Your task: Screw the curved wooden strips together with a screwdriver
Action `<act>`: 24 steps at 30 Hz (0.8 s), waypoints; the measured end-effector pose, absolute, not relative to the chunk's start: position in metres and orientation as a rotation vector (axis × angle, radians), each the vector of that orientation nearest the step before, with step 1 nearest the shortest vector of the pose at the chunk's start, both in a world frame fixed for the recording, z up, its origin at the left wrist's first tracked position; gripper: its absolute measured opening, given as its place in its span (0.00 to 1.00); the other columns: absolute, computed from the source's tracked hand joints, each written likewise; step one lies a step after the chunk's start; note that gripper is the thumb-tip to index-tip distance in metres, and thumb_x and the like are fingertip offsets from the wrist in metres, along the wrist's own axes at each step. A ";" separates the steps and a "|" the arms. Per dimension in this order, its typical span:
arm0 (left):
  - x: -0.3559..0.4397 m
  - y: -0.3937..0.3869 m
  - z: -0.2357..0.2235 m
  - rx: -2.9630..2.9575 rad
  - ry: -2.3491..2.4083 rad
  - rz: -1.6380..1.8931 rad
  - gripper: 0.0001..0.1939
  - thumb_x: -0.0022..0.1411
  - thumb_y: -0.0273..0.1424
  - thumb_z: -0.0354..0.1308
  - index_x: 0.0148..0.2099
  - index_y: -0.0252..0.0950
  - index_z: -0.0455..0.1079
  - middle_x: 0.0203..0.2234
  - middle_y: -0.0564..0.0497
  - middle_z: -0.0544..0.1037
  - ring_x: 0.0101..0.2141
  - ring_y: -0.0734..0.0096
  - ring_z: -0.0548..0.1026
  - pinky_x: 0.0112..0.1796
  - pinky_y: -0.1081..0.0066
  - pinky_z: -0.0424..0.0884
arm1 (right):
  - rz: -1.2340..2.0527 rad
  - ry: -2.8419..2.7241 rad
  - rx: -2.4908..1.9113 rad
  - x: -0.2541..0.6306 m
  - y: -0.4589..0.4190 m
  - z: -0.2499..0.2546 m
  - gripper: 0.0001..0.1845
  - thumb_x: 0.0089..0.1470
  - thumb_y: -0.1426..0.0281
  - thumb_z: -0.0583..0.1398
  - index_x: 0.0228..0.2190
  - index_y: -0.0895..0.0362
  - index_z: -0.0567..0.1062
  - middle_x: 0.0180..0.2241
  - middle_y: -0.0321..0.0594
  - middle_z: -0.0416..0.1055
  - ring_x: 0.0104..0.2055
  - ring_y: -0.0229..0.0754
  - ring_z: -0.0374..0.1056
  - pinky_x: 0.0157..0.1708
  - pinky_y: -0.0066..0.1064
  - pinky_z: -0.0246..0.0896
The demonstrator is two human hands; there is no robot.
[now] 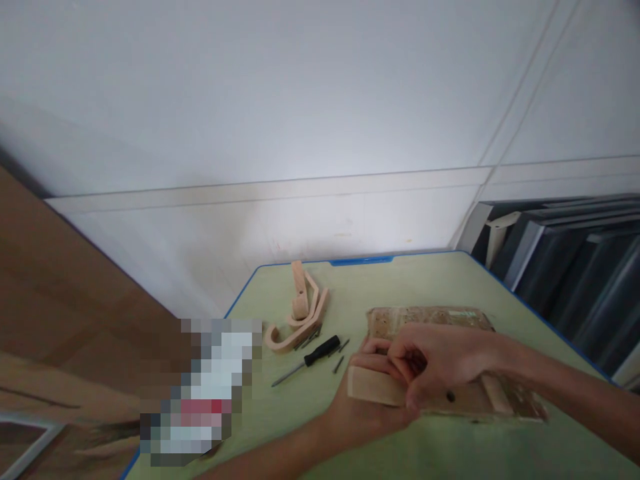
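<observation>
My left hand (365, 407) cups a flat wooden piece (380, 388) from below, near the middle of the green table (440, 280). My right hand (433, 363) comes in from the right and pinches at the top of that piece, fingers curled together. The wooden piece has a small dark hole (451, 397) and rests over a plastic-wrapped package (430, 319). Left of my hands lie a black-handled screwdriver (307, 359), a few loose screws (340, 355) and several curved wooden hook parts (300, 313).
The table has a blue edge and stands against a white wall. Dark framed panels (565, 253) lean at the right. Wooden flooring (65, 313) shows on the left, along with a blurred-out patch (205, 393) at the table's left edge.
</observation>
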State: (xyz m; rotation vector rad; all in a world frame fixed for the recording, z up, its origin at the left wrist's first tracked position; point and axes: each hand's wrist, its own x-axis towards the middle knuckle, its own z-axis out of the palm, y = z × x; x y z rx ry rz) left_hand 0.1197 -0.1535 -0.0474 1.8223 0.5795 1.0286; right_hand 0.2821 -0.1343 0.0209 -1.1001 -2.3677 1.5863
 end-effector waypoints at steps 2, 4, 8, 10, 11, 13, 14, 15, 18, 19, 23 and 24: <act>0.117 -0.155 -0.045 1.795 0.560 1.004 0.06 0.41 0.27 0.63 0.26 0.33 0.69 0.32 0.48 0.73 0.40 0.64 0.69 0.42 0.67 0.66 | 1.570 -2.357 -1.138 0.281 -0.137 0.022 0.17 0.35 0.63 0.65 0.17 0.61 0.63 0.16 0.27 0.58 0.18 0.26 0.52 0.14 0.19 0.44; 0.114 -0.156 -0.042 1.784 0.542 0.983 0.07 0.41 0.27 0.64 0.26 0.33 0.70 0.30 0.49 0.73 0.41 0.63 0.68 0.44 0.65 0.65 | 1.529 -2.349 -1.170 0.280 -0.140 0.023 0.18 0.36 0.62 0.64 0.16 0.61 0.62 0.16 0.27 0.57 0.19 0.26 0.52 0.15 0.19 0.45; 0.112 -0.155 -0.042 1.761 0.512 0.980 0.09 0.38 0.26 0.65 0.26 0.33 0.71 0.29 0.49 0.74 0.42 0.61 0.67 0.46 0.62 0.62 | 1.393 -2.355 -1.232 0.280 -0.145 0.019 0.16 0.35 0.67 0.64 0.15 0.61 0.62 0.15 0.26 0.55 0.18 0.26 0.50 0.15 0.19 0.42; 0.113 -0.155 -0.044 1.738 0.509 0.993 0.10 0.37 0.25 0.66 0.26 0.33 0.71 0.31 0.48 0.73 0.43 0.60 0.67 0.46 0.63 0.62 | 1.362 -2.355 -1.254 0.280 -0.145 0.016 0.15 0.35 0.69 0.64 0.15 0.61 0.62 0.14 0.26 0.55 0.17 0.26 0.49 0.15 0.20 0.41; 0.113 -0.154 -0.046 1.729 0.512 0.997 0.09 0.37 0.25 0.66 0.26 0.32 0.71 0.32 0.47 0.73 0.43 0.60 0.67 0.46 0.64 0.62 | 1.359 -2.353 -1.260 0.280 -0.146 0.015 0.15 0.35 0.69 0.64 0.14 0.61 0.62 0.14 0.26 0.54 0.17 0.26 0.49 0.15 0.20 0.41; 0.113 -0.154 -0.047 1.717 0.519 1.001 0.09 0.36 0.25 0.66 0.25 0.32 0.70 0.33 0.46 0.73 0.42 0.60 0.67 0.46 0.65 0.63 | 1.366 -2.345 -1.263 0.280 -0.146 0.014 0.16 0.35 0.68 0.64 0.14 0.61 0.61 0.14 0.27 0.55 0.18 0.26 0.50 0.15 0.20 0.42; 0.113 -0.154 -0.047 1.713 0.520 1.000 0.10 0.36 0.25 0.66 0.25 0.32 0.70 0.33 0.46 0.72 0.42 0.60 0.67 0.46 0.65 0.63 | 1.372 -2.338 -1.266 0.279 -0.147 0.014 0.17 0.35 0.67 0.64 0.14 0.61 0.61 0.14 0.27 0.55 0.18 0.26 0.50 0.16 0.20 0.42; 0.112 -0.154 -0.047 1.710 0.519 0.996 0.10 0.36 0.24 0.66 0.25 0.32 0.70 0.34 0.47 0.72 0.41 0.61 0.68 0.45 0.65 0.63 | 1.377 -2.329 -1.273 0.279 -0.147 0.015 0.17 0.36 0.67 0.64 0.14 0.61 0.61 0.14 0.27 0.55 0.18 0.26 0.50 0.16 0.20 0.43; 0.112 -0.154 -0.044 1.705 0.518 0.976 0.10 0.36 0.23 0.66 0.26 0.32 0.71 0.34 0.46 0.72 0.39 0.63 0.69 0.44 0.66 0.63 | 1.395 -2.308 -1.290 0.278 -0.149 0.018 0.14 0.36 0.70 0.63 0.15 0.61 0.62 0.15 0.27 0.55 0.19 0.26 0.51 0.16 0.20 0.43; 0.112 -0.154 -0.043 1.708 0.521 0.971 0.10 0.36 0.23 0.66 0.26 0.32 0.71 0.34 0.46 0.72 0.39 0.63 0.69 0.44 0.66 0.64 | 1.401 -2.305 -1.293 0.278 -0.149 0.019 0.14 0.35 0.71 0.63 0.15 0.61 0.62 0.15 0.26 0.55 0.19 0.26 0.51 0.16 0.20 0.43; 0.114 -0.153 -0.042 1.717 0.528 0.975 0.08 0.37 0.25 0.66 0.24 0.32 0.71 0.30 0.46 0.73 0.40 0.61 0.68 0.44 0.66 0.64 | 1.439 -2.297 -1.288 0.278 -0.146 0.019 0.14 0.33 0.71 0.64 0.14 0.61 0.63 0.15 0.26 0.56 0.18 0.26 0.51 0.15 0.20 0.43; 0.115 -0.152 -0.043 1.707 0.523 0.981 0.08 0.37 0.25 0.66 0.24 0.32 0.71 0.30 0.46 0.74 0.40 0.61 0.68 0.43 0.66 0.64 | 1.451 -2.297 -1.285 0.278 -0.144 0.018 0.14 0.33 0.71 0.65 0.14 0.61 0.63 0.14 0.26 0.56 0.18 0.27 0.51 0.15 0.20 0.42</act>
